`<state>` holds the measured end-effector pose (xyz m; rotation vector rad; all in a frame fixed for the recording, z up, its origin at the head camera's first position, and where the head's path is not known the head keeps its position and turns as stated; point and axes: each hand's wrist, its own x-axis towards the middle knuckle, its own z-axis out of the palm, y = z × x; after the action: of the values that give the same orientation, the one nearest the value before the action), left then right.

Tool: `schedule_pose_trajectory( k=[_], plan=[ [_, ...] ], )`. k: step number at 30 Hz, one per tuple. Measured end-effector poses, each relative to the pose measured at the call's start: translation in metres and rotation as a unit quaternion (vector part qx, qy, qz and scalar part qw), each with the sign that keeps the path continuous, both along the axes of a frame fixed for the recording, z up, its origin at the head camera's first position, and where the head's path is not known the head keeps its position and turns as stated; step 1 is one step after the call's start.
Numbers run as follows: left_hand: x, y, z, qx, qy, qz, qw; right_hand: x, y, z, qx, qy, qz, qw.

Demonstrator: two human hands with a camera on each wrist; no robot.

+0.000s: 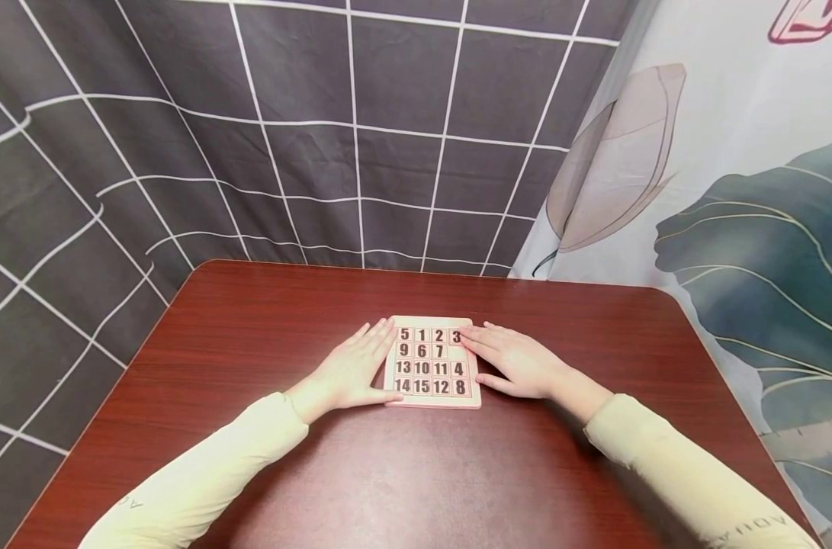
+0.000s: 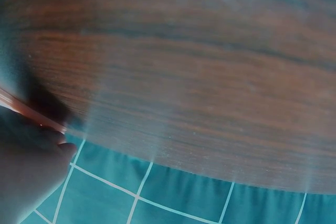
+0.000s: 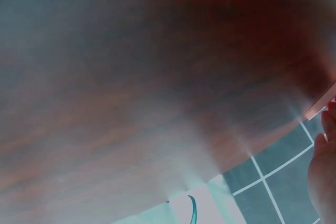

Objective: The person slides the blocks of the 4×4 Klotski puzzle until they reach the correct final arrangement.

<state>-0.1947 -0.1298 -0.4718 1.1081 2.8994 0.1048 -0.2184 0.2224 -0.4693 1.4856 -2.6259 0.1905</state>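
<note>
A pale sliding number puzzle [image 1: 432, 402] lies flat on the table, its black-numbered tiles in four rows. The gap in it is at the right end of the second row, below the 3 tile [image 1: 457, 336]. My left hand [image 1: 350, 372] rests along the puzzle's left side with fingers extended and thumb at the lower left corner. From the right, my right hand [image 1: 522, 364] touches the 3 tile with its fingertips, fingers fairly straight, thumb near the right edge. Each wrist view catches only part of a hand [image 2: 31, 161] and the puzzle's thin side [image 3: 321, 102].
The reddish-brown wooden table [image 1: 285, 305] has rounded far corners. Behind it and to the left hangs a dark curtain [image 1: 306, 160] with white grid lines. A light curtain with leaf prints [image 1: 752, 229] hangs at the right.
</note>
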Motion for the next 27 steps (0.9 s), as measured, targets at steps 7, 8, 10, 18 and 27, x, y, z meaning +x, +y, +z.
schedule_pose_trajectory(
  k=[7, 8, 10, 18, 27],
  plan=[
    [-0.001, 0.0, 0.001, -0.002, 0.001, 0.001, 1.0, 0.014, 0.002, 0.0, -0.002, -0.001, 0.007, 1.0],
    [-0.001, 0.0, 0.001, -0.001, 0.001, 0.001, 1.0, 0.016, 0.003, 0.0, -0.002, 0.0, 0.01, 1.0],
    [-0.001, -0.001, 0.0, -0.002, 0.0, 0.003, 1.0, 0.019, 0.003, 0.0, 0.001, 0.003, 0.015, 0.9999],
    [0.0, -0.001, 0.001, -0.003, -0.003, 0.002, 1.0, 0.013, 0.001, 0.007, -0.016, 0.015, 0.022, 0.9995],
    [0.001, 0.0, 0.0, 0.003, 0.002, -0.001, 1.0, -0.007, -0.017, 0.003, -0.021, 0.013, 0.027, 0.9993]
  ],
)
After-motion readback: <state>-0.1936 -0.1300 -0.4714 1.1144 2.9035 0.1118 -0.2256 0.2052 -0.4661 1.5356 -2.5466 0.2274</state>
